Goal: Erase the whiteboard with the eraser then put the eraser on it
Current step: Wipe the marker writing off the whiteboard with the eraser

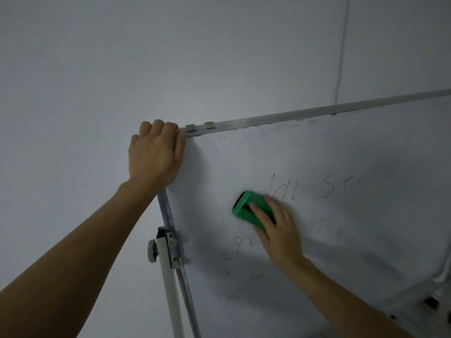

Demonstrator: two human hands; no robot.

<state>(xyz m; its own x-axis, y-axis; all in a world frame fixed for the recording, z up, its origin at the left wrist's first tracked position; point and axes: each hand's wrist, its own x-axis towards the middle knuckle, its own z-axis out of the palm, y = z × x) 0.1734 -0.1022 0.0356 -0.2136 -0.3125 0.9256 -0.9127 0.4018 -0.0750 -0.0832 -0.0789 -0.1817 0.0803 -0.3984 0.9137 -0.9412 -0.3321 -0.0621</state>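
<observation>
A whiteboard (341,152) on a stand fills the right half of the head view, tilted, with faint marker writing in its middle and lower left. My right hand (278,230) grips a green eraser (246,206) and presses it flat against the board, just left of some handwritten strokes. My left hand (156,152) holds the board's top left corner, fingers curled over the metal frame.
The stand's grey leg (168,284) with a round knob (152,250) runs down below the left hand. A bare wall lies behind, with a thin cable (341,50) hanging at the upper right. Part of the stand's bracket (419,301) shows at the lower right.
</observation>
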